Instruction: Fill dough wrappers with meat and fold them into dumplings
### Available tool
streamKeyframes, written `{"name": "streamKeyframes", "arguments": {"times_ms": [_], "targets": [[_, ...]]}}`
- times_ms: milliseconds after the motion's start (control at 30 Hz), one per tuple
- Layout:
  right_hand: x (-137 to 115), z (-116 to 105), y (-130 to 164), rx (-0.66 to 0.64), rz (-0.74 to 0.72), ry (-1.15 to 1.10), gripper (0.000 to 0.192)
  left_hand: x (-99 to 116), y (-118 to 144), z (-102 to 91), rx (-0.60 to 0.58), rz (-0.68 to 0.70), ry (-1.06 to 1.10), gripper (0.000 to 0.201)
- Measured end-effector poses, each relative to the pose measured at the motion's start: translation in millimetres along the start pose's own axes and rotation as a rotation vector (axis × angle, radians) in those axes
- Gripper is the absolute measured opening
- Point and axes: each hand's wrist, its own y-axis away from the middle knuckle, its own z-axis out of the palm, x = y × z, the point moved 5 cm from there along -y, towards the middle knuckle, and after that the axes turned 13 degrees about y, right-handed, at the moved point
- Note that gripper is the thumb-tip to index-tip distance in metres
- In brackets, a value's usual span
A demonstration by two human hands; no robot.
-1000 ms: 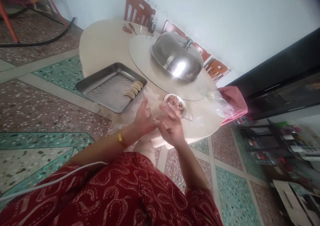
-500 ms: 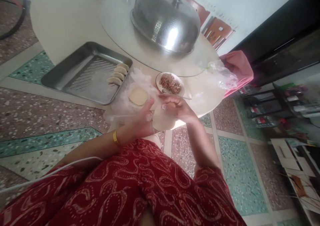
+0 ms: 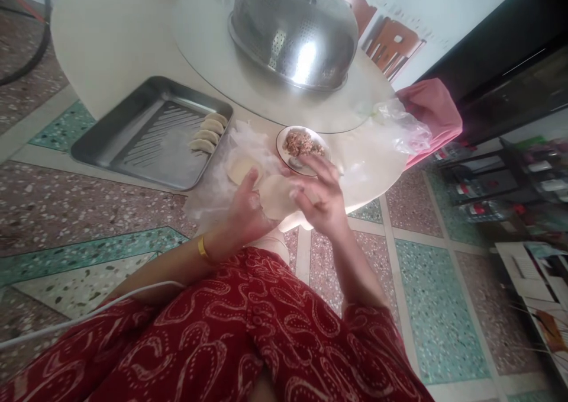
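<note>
A round, pale dumpling wrapper (image 3: 276, 197) lies across the fingers of my left hand (image 3: 249, 215), whose thumb points up at the wrapper's left side. My right hand (image 3: 323, 198) is at the wrapper's right edge, fingers apart and stretched towards the bowl; whether its thumb touches the dough I cannot tell. Just beyond these fingers stands a white bowl (image 3: 280, 144) of minced filling (image 3: 302, 143). The bowl of a spoon (image 3: 294, 162) shows at its near side, its handle mostly hidden by my right hand. More round wrapper dough (image 3: 239, 170) rests on crumpled plastic (image 3: 215, 195) behind my left hand.
On the left, a dark metal tray (image 3: 133, 103) carries several folded dumplings (image 3: 207, 133) along its right side. A large perforated metal cover (image 3: 288, 35) stands on the glass turntable (image 3: 199, 41). A clear plastic bag (image 3: 399, 126) and pink cloth (image 3: 437, 115) are at the table's right edge.
My right hand has shifted right and its fingers have spread towards the bowl. The wrapper has moved slightly up and left with my left hand, which is now tilted more upward.
</note>
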Motion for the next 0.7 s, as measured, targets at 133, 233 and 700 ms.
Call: {"name": "streamKeyframes", "arguments": {"times_ms": [133,233,700], "targets": [[-24,1,36,0.068,-0.112,0.264,0.011,8,0,4.9,-0.080,-0.021,-0.018,0.066],[-29,5,50,0.082,-0.092,0.352,0.013,8,-1,5.0,-0.077,-0.050,-0.018,0.067],[-28,9,43,0.153,-0.141,0.308,0.007,8,-10,-4.2,-0.026,-0.138,0.092,0.070]]}}
